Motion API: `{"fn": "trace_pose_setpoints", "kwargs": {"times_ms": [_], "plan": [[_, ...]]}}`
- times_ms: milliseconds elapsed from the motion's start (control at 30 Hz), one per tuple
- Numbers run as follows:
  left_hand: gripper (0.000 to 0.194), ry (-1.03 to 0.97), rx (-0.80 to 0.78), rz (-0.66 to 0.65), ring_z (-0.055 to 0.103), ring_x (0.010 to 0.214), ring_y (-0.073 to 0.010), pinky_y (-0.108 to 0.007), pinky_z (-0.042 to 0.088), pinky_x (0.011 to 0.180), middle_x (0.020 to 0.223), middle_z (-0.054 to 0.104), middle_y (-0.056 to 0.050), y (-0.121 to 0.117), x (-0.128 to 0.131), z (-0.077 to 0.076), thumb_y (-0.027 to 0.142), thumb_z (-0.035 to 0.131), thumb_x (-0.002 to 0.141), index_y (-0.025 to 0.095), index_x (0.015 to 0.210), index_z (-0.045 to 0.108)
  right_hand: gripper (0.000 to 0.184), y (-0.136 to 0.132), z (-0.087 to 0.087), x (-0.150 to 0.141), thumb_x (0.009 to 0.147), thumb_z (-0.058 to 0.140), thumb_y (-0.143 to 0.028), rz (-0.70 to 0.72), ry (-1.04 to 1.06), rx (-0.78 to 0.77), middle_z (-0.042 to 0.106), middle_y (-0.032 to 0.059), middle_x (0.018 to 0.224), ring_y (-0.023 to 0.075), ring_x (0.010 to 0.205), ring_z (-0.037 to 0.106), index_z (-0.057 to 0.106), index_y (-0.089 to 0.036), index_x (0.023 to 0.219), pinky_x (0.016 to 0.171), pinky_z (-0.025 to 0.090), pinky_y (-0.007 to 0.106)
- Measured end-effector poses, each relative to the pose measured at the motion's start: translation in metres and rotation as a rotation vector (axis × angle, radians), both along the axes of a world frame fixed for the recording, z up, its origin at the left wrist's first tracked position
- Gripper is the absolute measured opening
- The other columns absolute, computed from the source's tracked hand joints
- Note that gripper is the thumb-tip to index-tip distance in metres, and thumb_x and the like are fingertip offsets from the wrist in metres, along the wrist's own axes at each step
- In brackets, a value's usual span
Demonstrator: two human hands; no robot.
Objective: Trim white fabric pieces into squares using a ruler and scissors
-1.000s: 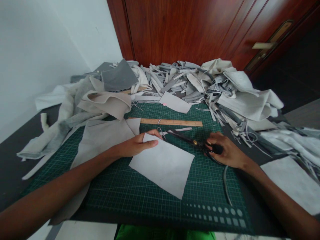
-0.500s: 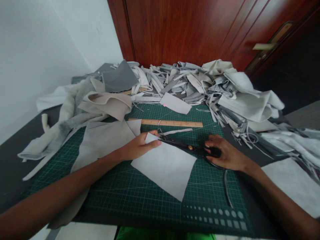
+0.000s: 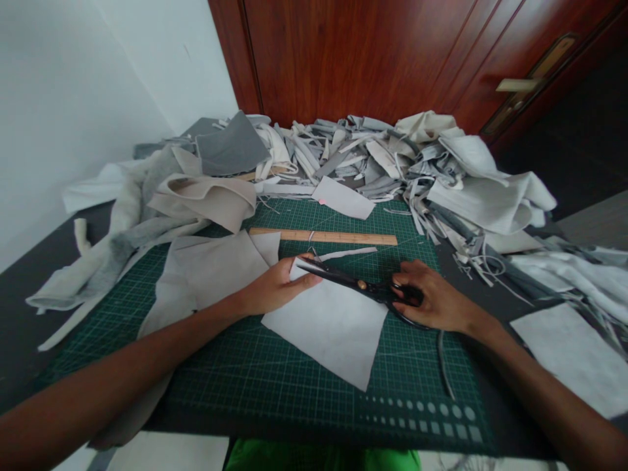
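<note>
A reddish-brown wooden door [image 3: 343, 59] fills the view at 12 to 1 o'clock, its brass lever handle [image 3: 515, 84] at 2 o'clock, and a white plaster wall [image 3: 73, 111] rises at 10 o'clock. Below them, a dark surface [image 3: 59, 239] carries a long heap of grey and cream fabric offcuts [image 3: 353, 150] at 12 o'clock, spilling toward 3 and 9 o'clock, its lower layers hidden. A green gridded cutting mat [image 3: 220, 386] lies in front of the heap, its near edge cut off by the person's forearms and a green garment [image 3: 318, 454] at 6 o'clock. On the mat, a beige fabric piece [image 3: 210, 268] lies partly under the left forearm, and a long wooden ruler [image 3: 324, 237] lies at 12 o'clock. At the centre is a pale grey fabric sheet [image 3: 328, 333], with black-handled steel scissors [image 3: 360, 284] lying across its upper corner. The right hand [image 3: 436, 301] is curled around the scissor handles at 3 o'clock, its fingers hiding most of the loops. The left hand [image 3: 279, 284], at 10 o'clock, has its fingers pressed together on the sheet's upper corner, just beside the blade tips. Whether it pinches the corner, and whether the blades grip the fabric, cannot be made out.
</note>
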State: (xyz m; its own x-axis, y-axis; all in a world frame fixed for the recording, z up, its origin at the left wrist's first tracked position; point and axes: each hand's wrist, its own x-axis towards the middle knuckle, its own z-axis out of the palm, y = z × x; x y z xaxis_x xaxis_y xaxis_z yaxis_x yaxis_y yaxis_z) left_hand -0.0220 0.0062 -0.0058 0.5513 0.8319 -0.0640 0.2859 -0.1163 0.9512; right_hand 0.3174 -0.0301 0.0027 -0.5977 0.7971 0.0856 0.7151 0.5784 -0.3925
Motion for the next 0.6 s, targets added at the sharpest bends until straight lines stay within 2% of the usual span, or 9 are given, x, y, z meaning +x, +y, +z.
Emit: {"fn": "trace_pose_setpoints", "kwargs": {"times_ms": [600], "plan": [[0.030,0.003,0.025,-0.007,0.064,0.109,-0.0250,-0.043,0.050,0.101,0.113,0.070,-0.005,-0.0005,-0.0007,-0.0012,0.043,0.063,0.094,0.021,0.115,0.063,0.035,0.0001,-0.0003,0.0015,0.094,0.062,-0.049,0.063,0.021,0.019,0.057,0.0026,0.069,0.0209,0.072,0.051,0.057,-0.022,0.072,0.071,0.034,0.035]]}}
